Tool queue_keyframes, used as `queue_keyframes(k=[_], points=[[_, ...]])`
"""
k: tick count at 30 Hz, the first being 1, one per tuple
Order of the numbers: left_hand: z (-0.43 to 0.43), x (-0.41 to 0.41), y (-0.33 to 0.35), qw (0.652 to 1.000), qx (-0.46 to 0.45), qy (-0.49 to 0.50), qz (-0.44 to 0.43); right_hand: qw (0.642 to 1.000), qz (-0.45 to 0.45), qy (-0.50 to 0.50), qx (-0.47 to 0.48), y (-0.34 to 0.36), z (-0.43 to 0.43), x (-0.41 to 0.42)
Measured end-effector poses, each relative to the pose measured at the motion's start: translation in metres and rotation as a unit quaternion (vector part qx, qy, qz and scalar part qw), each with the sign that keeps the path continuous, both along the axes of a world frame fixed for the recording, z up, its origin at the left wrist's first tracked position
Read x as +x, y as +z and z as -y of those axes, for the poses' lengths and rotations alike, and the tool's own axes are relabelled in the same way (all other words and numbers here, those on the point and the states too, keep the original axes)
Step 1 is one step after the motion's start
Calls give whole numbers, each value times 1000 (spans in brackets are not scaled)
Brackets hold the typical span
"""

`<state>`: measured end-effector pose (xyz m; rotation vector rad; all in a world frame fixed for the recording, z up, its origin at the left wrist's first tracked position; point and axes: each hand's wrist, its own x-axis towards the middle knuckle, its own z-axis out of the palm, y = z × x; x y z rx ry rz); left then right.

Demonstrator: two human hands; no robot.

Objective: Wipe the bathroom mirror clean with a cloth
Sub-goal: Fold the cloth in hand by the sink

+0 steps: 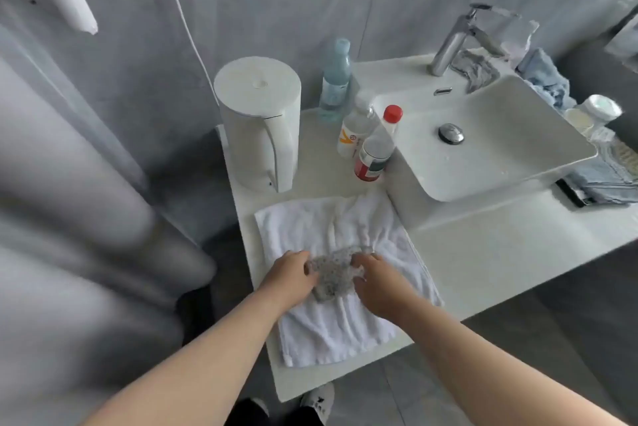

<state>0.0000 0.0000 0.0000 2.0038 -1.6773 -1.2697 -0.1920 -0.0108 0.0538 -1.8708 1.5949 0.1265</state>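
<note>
Atop one white towel (331, 329), left hand (290, 279) and right hand (378, 284) fingers grip one grey cloth (333, 273), three bottles (374, 149) behind

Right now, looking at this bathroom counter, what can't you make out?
Bathroom mirror: outside the head view altogether.
Small grey speckled cloth: its edges hidden under the left hand and right hand gripping it.
Red-capped clear plastic bottle: label print too small to read.
Large pale grey shape, left: too blurred to identify.
Folded blue-grey cloths, right: cut off by the frame edge.
</note>
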Motion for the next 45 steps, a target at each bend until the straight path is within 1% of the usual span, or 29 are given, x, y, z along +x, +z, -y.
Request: queue_keyframes(k=[2,3,6,8,10,13,14,16,19,20,21,22,24,25,26,27,28,30,31,32,35,36,37,39,40,43,45], points=[[3,-1,2,1000,-9,-4,26,999,27,-3,-23,-7,8,8],[4,-2,3,999,-18,-11,36,999,26,5,-26,-11,11,12],[3,-2,8,999,1,-23,36,1000,8,20,16,-19,13,25],[2,1,11,999,17,-35,28,999,-21,27,28,-23,13,28],[3,3,15,999,24,-45,12,998,-56,26,9,-22,13,29],[3,6,30,998,14,-57,-19,991,-105,71,-34,-14,11,30],[4,8,36,998,3,-56,-30,992,-97,60,-46,-10,10,30],[8,13,53,997,-18,-37,-61,998,-43,-4,-55,1,9,30],[13,24,87,990,-26,24,-140,988,86,-110,-62,37,5,37],[13,30,101,980,-12,55,-189,979,130,-144,-66,52,3,40],[13,35,114,963,13,89,-253,967,172,-175,-74,67,2,43],[13,41,126,937,50,117,-325,953,209,-204,-78,81,1,45],[14,54,150,859,130,151,-472,914,302,-267,-49,105,-1,49],[15,59,160,828,149,155,-518,886,356,-296,-21,116,-2,52],[16,63,169,815,150,147,-540,859,403,-317,1,122,-2,54],[17,66,177,817,141,130,-544,841,429,-330,8,129,-3,59],[18,67,183,829,123,109,-534,842,428,-329,0,132,-4,63],[20,68,194,857,89,70,-503,879,366,-302,-47,138,-6,74],[21,68,198,870,71,60,-485,895,348,-270,-72,143,-6,79],[24,68,200,881,50,57,-466,905,351,-227,-79,147,-7,83],[28,68,210,909,-19,61,-411,924,364,-106,-58,161,-10,93],[30,68,212,917,-35,55,-394,922,374,-84,-53,163,-10,95],[31,68,216,920,-45,53,-386,919,379,-83,-66,167,-9,98],[34,71,222,918,-65,52,-387,905,390,-125,-114,173,-6,100],[36,74,224,916,-76,61,-390,892,408,-151,-119,174,-4,99],[45,86,231,915,-95,84,-384,841,449,-278,-119,181,5,94],[49,93,233,916,-111,97,-374,817,454,-339,-108,185,10,93]])
